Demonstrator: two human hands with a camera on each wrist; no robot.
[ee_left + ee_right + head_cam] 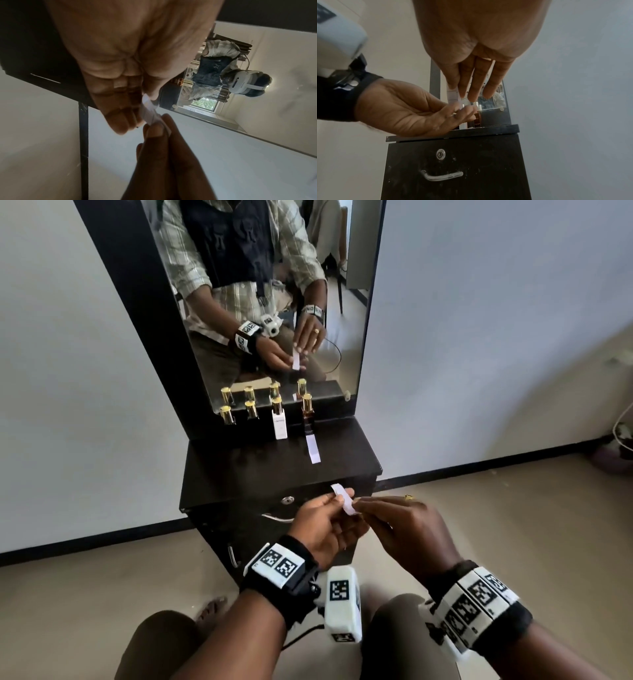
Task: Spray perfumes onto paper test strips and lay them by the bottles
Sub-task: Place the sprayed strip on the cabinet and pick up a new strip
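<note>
Both hands meet on one white paper test strip (346,498), held in the air just in front of the dresser's front edge. The left hand (322,525) pinches the strip between thumb and forefinger, the other fingers loosely curled beneath it. The right hand (407,529) pinches the strip's near end with thumb and forefinger; in the right wrist view its other fingers (476,86) lie straight and close together. From the left wrist view the strip (150,112) runs slantwise from one grip to the other.

Beyond the hands, on the black worktop (246,467), a second test strip (313,451) lies flat, its far end touching the foot of a dark amber perfume bottle (308,419) with a gold cap. Just to the left of that bottle stands a white perfume bottle (279,424), also gold-capped; its label carries small dark print too fine to read. Further left stand two dark bottles (239,412) with gold caps, all four in a row against the mirror (274,285), which repeats them.

Below the worktop the drawer front shows a round keyhole lock (440,154) and a curved metal handle (441,175). Each wrist wears a black band with square black-and-white coded markers (278,563).
</note>
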